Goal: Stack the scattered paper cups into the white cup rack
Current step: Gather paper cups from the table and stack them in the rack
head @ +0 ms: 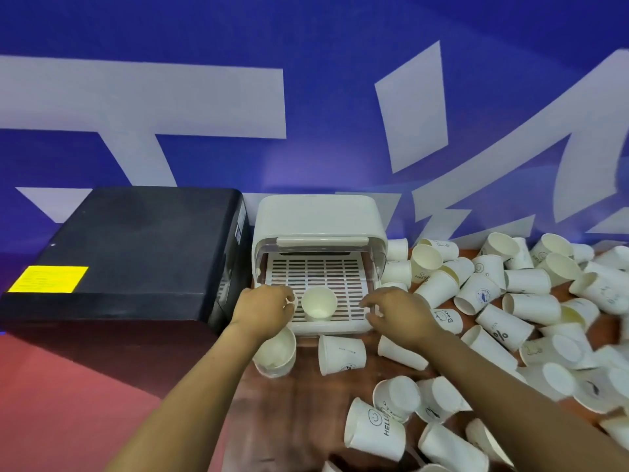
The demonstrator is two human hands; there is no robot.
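Note:
The white cup rack (320, 216) stands against the blue wall with its lid raised and its slotted tray (340, 277) pulled forward. One paper cup (319, 304) stands upright near the tray's front. My left hand (263, 310) grips the tray's front left corner. My right hand (396, 313) grips the front right corner, fingers curled over the edge. Several scattered paper cups (503, 301) lie on their sides to the right and in front of the rack.
A large black box (136, 247) with a yellow label sits directly left of the rack. A brown table (306, 420) carries the cups; a red floor lies at lower left. Loose cups (342, 354) lie just before the tray, between my forearms.

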